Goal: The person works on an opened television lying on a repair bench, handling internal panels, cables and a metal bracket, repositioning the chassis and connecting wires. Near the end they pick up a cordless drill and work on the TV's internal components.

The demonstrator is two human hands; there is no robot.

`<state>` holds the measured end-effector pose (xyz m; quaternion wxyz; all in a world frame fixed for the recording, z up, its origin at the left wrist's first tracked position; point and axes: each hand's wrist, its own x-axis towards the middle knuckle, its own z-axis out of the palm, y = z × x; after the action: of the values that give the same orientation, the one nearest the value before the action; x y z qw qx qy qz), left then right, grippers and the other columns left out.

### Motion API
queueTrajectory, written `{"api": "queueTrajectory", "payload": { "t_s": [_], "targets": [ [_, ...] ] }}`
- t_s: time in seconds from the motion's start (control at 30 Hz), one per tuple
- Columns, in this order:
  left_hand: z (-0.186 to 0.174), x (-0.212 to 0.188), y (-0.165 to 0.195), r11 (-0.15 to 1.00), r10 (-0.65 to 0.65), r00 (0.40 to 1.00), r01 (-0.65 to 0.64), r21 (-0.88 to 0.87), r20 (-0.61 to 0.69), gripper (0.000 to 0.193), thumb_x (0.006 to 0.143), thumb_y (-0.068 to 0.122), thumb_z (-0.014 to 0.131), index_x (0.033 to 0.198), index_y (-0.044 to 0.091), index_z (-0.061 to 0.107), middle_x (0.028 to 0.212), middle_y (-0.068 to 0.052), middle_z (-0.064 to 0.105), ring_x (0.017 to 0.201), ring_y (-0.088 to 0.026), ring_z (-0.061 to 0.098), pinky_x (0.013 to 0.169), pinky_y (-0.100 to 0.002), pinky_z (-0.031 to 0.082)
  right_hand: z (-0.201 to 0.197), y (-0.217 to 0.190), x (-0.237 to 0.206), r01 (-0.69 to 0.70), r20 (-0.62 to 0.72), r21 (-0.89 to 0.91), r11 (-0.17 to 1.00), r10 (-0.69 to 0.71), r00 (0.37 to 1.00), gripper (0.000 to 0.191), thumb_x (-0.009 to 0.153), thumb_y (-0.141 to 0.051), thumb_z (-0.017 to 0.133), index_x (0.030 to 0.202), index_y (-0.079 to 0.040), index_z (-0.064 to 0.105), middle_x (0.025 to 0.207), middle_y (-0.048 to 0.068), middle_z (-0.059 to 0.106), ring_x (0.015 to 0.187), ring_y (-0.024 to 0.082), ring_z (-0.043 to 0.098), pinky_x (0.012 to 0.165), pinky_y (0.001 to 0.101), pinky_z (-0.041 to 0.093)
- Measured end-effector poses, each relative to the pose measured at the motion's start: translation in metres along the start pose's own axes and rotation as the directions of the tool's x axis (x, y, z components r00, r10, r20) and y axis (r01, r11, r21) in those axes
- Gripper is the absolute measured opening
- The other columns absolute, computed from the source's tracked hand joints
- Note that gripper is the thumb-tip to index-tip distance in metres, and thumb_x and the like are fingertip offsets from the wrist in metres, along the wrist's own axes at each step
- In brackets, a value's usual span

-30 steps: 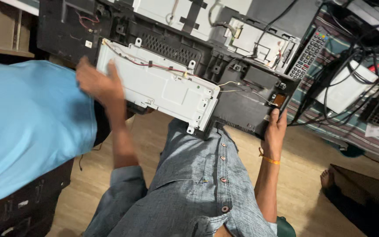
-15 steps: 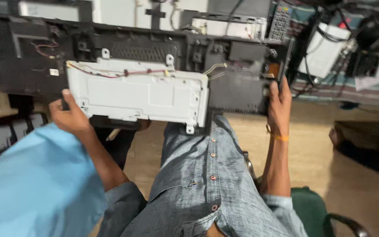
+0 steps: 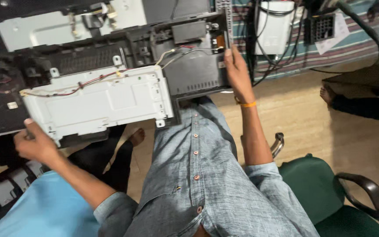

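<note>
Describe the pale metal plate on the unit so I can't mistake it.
Find the big black chassis held by both hands. The metal plate covers its left part, near the left hand. It alone is pale grey, with a red wire along its top edge.

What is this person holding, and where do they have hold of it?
A black appliance chassis with a white metal plate. The left hand grips its lower left corner; the right hand holds its right edge.
</note>
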<state>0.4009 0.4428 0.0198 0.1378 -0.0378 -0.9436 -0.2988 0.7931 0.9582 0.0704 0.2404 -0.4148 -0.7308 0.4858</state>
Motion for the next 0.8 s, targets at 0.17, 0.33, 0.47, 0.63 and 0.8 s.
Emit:
{"api": "queueTrajectory", "payload": {
  "t_s": [0.17,0.33,0.47,0.63,0.8],
  "targets": [
    [-0.012,-0.021,0.026,0.977,0.215,0.976,-0.215,-0.002,-0.032,0.031,0.104,0.024,0.073,0.104,-0.007,0.070,0.089,-0.016,0.065,0.076,-0.026,0.056,0.069,-0.041,0.049,-0.050,-0.035,-0.001,-0.127,-0.020,-0.191,0.973,0.126,0.992,0.048,0.109,-0.029,0.056,0.151,-0.007,0.052,0.078,0.013,0.065,0.068,0.016,0.058,0.067,0.0348,0.050],
    [-0.025,-0.062,0.146,0.957,0.284,0.939,-0.289,0.003,-0.193,0.021,0.118,0.011,0.068,0.115,-0.010,0.069,0.083,-0.019,0.053,0.066,-0.028,0.038,0.063,-0.042,0.036,-0.123,-0.041,0.026,0.093,-0.141,-0.251,0.964,-0.131,0.981,0.035,0.109,-0.016,0.065,0.142,-0.004,0.060,0.091,0.010,0.070,0.073,0.013,0.063,0.064,0.0297,0.050],
    [0.009,-0.095,0.285,0.890,0.360,0.933,-0.352,-0.289,-0.028,0.018,0.112,0.000,0.060,0.128,-0.007,0.064,0.112,-0.014,0.067,0.096,-0.021,0.062,0.087,-0.033,0.053,-0.166,-0.024,0.055,0.135,-0.123,-0.246,0.960,-0.169,0.978,0.027,0.109,-0.012,0.065,0.135,-0.004,0.066,0.099,0.012,0.072,0.076,0.015,0.066,0.060,0.0268,0.048],
    [0.054,-0.176,0.453,0.847,0.462,0.819,-0.294,-0.442,0.341,0.022,0.103,-0.002,0.071,0.125,-0.003,0.067,0.122,-0.014,0.070,0.113,-0.026,0.070,0.104,-0.038,0.056,-0.191,-0.008,0.083,0.093,-0.033,-0.399,0.912,-0.116,0.993,0.040,0.105,-0.024,0.072,0.142,-0.011,0.064,0.117,0.014,0.068,0.099,0.025,0.063,0.082,0.0383,0.051],
    [0.093,-0.236,0.572,0.641,0.766,0.470,-0.514,-0.569,0.439,0.033,0.094,0.018,0.082,0.118,0.000,0.069,0.111,-0.014,0.070,0.105,-0.033,0.064,0.096,-0.044,0.048,-0.170,0.002,0.105,0.192,0.036,-0.708,0.680,-0.237,0.971,0.102,0.078,-0.056,0.089,0.156,-0.008,0.045,0.157,0.029,0.034,0.138,0.052,0.034,0.107,0.0576,0.031]
  ]
}}
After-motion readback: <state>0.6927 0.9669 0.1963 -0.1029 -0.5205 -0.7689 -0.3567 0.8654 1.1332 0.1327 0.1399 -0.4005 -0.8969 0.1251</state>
